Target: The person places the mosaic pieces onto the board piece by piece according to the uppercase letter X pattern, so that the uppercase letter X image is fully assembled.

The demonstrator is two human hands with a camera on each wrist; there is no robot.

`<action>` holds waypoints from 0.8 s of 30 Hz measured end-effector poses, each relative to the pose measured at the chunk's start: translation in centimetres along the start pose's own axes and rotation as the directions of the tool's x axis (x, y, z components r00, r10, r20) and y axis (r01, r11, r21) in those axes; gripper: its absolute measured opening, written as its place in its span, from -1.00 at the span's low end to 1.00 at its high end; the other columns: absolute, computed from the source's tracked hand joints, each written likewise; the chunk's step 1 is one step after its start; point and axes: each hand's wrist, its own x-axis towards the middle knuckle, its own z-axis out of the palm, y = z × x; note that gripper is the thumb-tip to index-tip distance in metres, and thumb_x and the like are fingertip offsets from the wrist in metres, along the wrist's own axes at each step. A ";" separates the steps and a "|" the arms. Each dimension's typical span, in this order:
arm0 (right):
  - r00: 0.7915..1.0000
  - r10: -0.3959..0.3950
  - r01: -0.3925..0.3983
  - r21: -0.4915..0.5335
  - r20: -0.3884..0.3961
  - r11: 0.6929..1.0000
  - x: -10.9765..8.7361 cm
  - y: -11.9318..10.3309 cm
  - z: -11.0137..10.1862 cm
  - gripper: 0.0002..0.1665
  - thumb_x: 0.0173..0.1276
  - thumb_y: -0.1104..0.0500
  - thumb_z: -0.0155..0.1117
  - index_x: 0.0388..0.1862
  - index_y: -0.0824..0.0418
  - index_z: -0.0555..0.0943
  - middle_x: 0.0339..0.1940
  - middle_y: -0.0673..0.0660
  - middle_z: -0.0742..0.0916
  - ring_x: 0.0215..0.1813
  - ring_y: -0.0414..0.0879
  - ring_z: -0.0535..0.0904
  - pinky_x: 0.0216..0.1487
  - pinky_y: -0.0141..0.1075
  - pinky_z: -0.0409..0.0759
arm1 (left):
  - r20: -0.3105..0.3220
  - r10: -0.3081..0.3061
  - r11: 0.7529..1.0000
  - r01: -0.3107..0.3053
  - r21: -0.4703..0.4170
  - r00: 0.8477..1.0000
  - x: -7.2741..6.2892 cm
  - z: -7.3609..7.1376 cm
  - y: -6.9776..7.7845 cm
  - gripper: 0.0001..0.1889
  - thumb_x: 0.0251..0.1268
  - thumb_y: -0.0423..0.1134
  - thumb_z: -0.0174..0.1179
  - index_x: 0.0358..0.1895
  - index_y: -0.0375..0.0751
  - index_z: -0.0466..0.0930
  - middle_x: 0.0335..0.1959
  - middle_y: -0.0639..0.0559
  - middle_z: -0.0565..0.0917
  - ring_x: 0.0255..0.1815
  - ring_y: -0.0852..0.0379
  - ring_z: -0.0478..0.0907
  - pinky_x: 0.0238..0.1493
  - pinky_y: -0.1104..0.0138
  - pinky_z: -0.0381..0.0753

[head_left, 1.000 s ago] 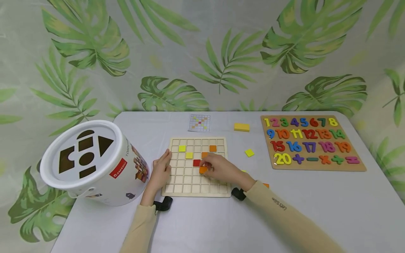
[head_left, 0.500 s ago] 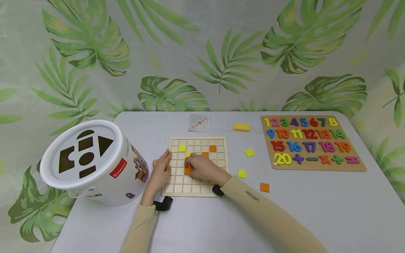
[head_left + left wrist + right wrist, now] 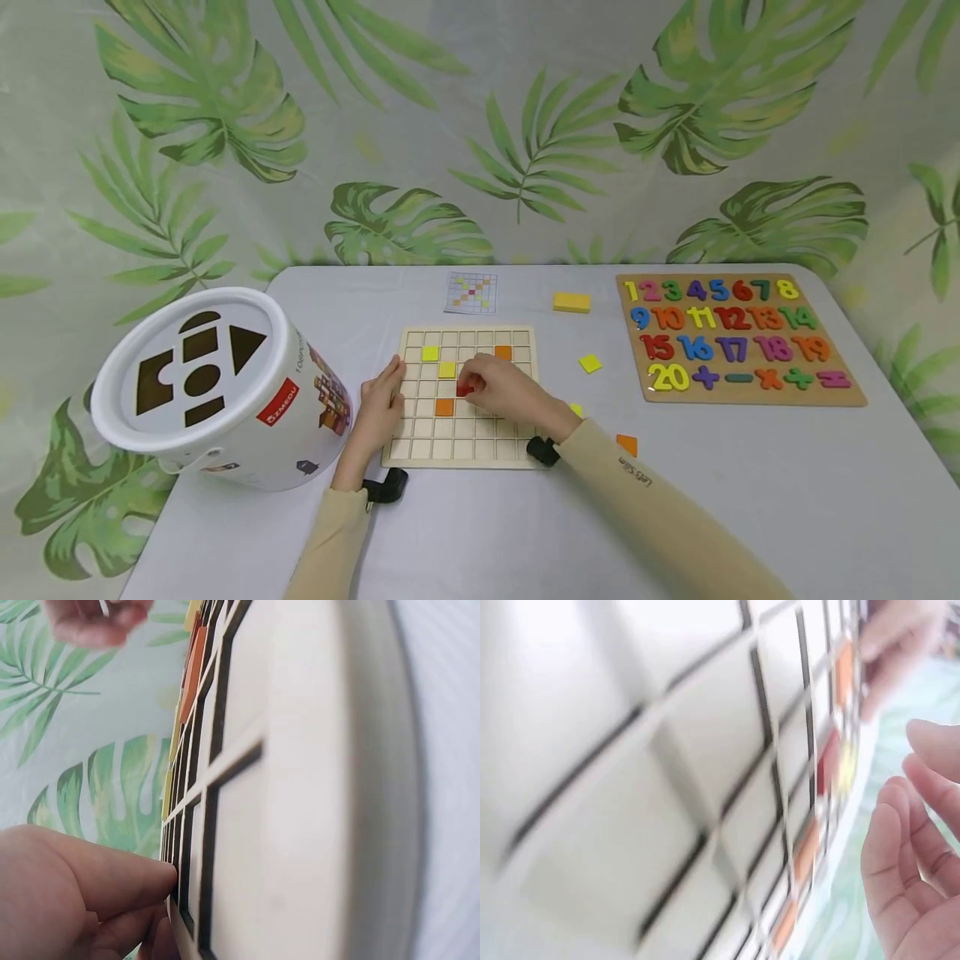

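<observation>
A wooden grid board (image 3: 420, 450) lies mid-table with colored square tiles in some cells. My left hand (image 3: 381, 408) rests along its left edge; in the left wrist view fingertips (image 3: 166, 876) touch the frame. My right hand (image 3: 510, 390) hovers over the board's middle, fingers loosely bent, with a gap between fingertips and board in the right wrist view. In the head view they overlap a red tile (image 3: 463, 389). An orange tile (image 3: 444, 407) sits lower left of it, two yellow tiles (image 3: 447, 369) upper left, another orange tile (image 3: 503, 352) upper right.
Right of the board lie loose yellow tiles (image 3: 590, 363) and an orange one (image 3: 627, 446). Behind are a pattern card (image 3: 471, 293) and a yellow block (image 3: 572, 302). A white bucket (image 3: 300, 425) stands left, a number puzzle board (image 3: 750, 392) right.
My right hand carried an orange tile leftward and let it go in a cell lower left of the red one. It has since moved back up and right. My left hand stayed put.
</observation>
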 end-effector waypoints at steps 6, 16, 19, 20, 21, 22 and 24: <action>0.997 0.013 -0.009 0.062 -0.072 0.998 -3.6 2.7 -3.2 -0.86 0.23 0.38 0.27 -0.21 0.32 0.62 -0.40 -0.03 0.59 -0.31 -0.13 0.47 -0.25 -0.32 0.50 | -0.003 0.008 1.000 -0.008 0.001 1.000 -0.1 -0.1 -0.2 -0.47 0.34 -0.57 -0.06 0.38 -0.51 0.16 0.47 -0.27 0.09 0.29 -0.26 0.07 0.14 0.02 0.18; 0.988 0.147 -0.145 0.039 -0.056 0.989 -9.0 6.8 -5.1 -0.78 0.19 0.35 0.35 -0.16 0.28 0.61 -0.29 0.00 0.63 -0.24 -0.09 0.48 -0.19 -0.25 0.53 | 0.000 0.001 1.000 -0.001 -0.003 1.000 -0.1 0.0 0.1 -0.47 0.34 -0.57 -0.07 0.38 -0.51 0.17 0.48 -0.25 0.09 0.29 -0.26 0.07 0.15 0.02 0.19; 0.983 0.178 -0.178 0.017 -0.044 0.984 -10.0 7.3 -5.0 -0.73 0.15 0.35 0.41 -0.15 0.26 0.61 -0.25 0.02 0.64 -0.20 -0.07 0.50 -0.13 -0.18 0.52 | -0.001 0.002 1.000 -0.002 -0.002 1.000 -0.1 0.0 0.1 -0.47 0.34 -0.57 -0.07 0.38 -0.51 0.17 0.48 -0.26 0.09 0.28 -0.26 0.08 0.14 0.02 0.20; 0.982 0.187 -0.186 0.014 -0.039 0.982 -10.2 7.5 -5.0 -0.72 0.13 0.35 0.42 -0.15 0.26 0.61 -0.23 0.02 0.64 -0.19 -0.06 0.50 -0.11 -0.16 0.52 | -0.001 0.004 1.000 -0.004 -0.001 1.000 0.0 0.0 0.1 -0.47 0.34 -0.57 -0.07 0.38 -0.51 0.17 0.48 -0.26 0.09 0.28 -0.26 0.08 0.14 0.02 0.20; 0.981 0.191 -0.190 0.006 -0.036 0.982 -10.4 7.6 -4.9 -0.70 0.13 0.35 0.43 -0.14 0.25 0.61 -0.23 0.02 0.63 -0.18 -0.06 0.49 -0.10 -0.15 0.51 | -0.002 0.005 1.000 -0.005 0.000 1.000 0.0 0.0 0.2 -0.47 0.34 -0.57 -0.07 0.38 -0.51 0.17 0.48 -0.26 0.09 0.27 -0.26 0.08 0.14 0.02 0.21; 0.981 0.193 -0.193 -0.001 -0.034 0.981 -10.5 7.6 -4.8 -0.70 0.12 0.34 0.43 -0.14 0.25 0.61 -0.23 0.01 0.63 -0.19 -0.06 0.49 -0.11 -0.15 0.51 | -0.002 0.006 1.000 -0.006 -0.001 1.000 0.0 0.0 0.2 -0.48 0.34 -0.57 -0.07 0.38 -0.51 0.17 0.48 -0.26 0.09 0.27 -0.26 0.08 0.13 0.02 0.20; 0.981 0.191 -0.191 -0.016 -0.034 0.981 -10.6 7.8 -4.7 -0.69 0.11 0.35 0.43 -0.14 0.24 0.61 -0.25 0.00 0.61 -0.20 -0.08 0.47 -0.13 -0.17 0.50 | -0.001 0.006 1.000 -0.006 -0.003 1.000 0.0 0.0 0.2 -0.48 0.35 -0.57 -0.07 0.38 -0.51 0.17 0.48 -0.26 0.09 0.28 -0.26 0.07 0.14 0.02 0.19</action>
